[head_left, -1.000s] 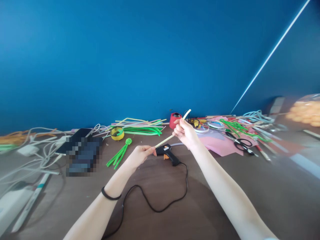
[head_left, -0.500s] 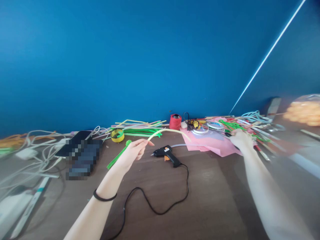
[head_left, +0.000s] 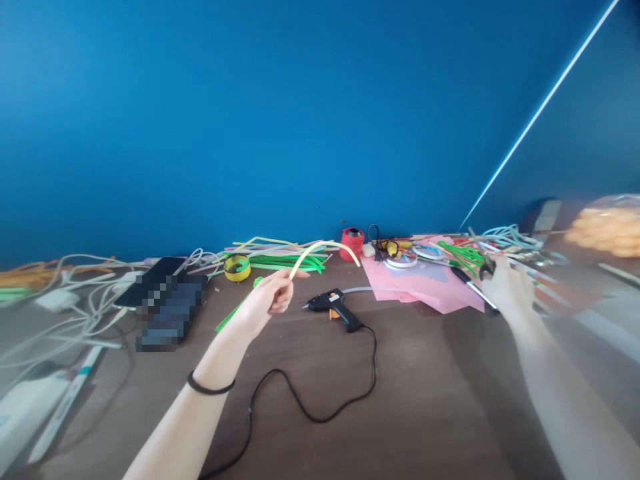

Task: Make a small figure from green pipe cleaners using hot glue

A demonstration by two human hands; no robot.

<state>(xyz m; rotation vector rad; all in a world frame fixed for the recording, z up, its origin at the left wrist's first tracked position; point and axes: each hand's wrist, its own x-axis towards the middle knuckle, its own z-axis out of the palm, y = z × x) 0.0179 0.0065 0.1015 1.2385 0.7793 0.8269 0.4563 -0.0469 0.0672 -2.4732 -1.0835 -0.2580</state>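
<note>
My left hand point(head_left: 273, 299) is closed around a pale yellow pipe cleaner point(head_left: 320, 247), which arches up and to the right from the fingers. On the right, my right hand point(head_left: 506, 287) is closed on what looks like a pair of scissors point(head_left: 485, 271); a dark loop and a thin blade show past the fingers, the rest being hidden. Just left of that hand lies a black and silver tool point(head_left: 473, 288), partly on pink paper point(head_left: 425, 287). Between the hands a black hot glue gun point(head_left: 336, 305) rests on its side, with a clear glue stick point(head_left: 363, 289) in its back.
Green pipe cleaners point(head_left: 285, 263) lie along the blue wall near yellow tape point(head_left: 237, 268) and a red spool point(head_left: 351, 244). The gun's black cord point(head_left: 320, 420) curls across the table. Phones point(head_left: 173, 313) and white cables point(head_left: 95, 307) occupy the left; a bag of orange balls point(head_left: 607, 227) the far right.
My right hand has moved right, off the black and silver tool, and now has the scissors. The yellow pipe cleaner in my left hand has swung left and stands more raised.
</note>
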